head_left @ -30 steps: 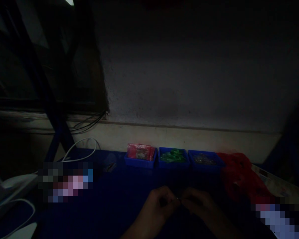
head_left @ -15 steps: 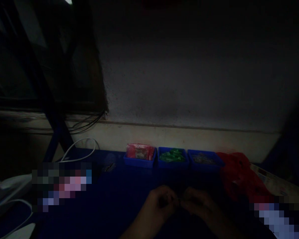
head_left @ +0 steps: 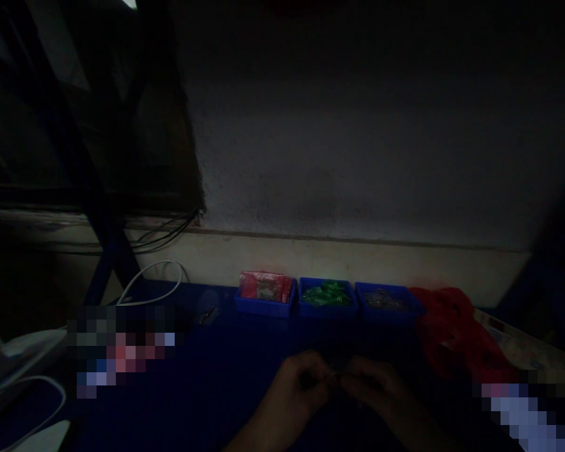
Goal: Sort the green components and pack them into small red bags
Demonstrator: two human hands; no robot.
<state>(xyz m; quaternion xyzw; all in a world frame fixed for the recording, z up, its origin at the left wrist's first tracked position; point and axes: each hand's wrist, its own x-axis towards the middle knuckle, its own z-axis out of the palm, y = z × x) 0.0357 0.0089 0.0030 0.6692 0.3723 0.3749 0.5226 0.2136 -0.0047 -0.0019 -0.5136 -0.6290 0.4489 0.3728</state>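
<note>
The scene is very dark. My left hand [head_left: 299, 386] and my right hand [head_left: 379, 389] meet fingertip to fingertip low over the dark blue table [head_left: 226, 370]. Both are pinched closed on a tiny object between them, too small and dim to name. Behind them, against the wall, stand three small blue trays: one with red pieces [head_left: 265, 294], one with green pieces [head_left: 327, 296], one with pale pieces [head_left: 387, 302].
A red plastic bag [head_left: 456, 339] lies right of the trays. White cables [head_left: 153, 285] and a white device [head_left: 23, 358] sit at the left. A small metal item [head_left: 207, 315] lies left of the trays. A dark blue frame post [head_left: 108, 251] rises at left.
My hands stay together at the same spot, with only slight finger shifts. Nothing else has moved.
</note>
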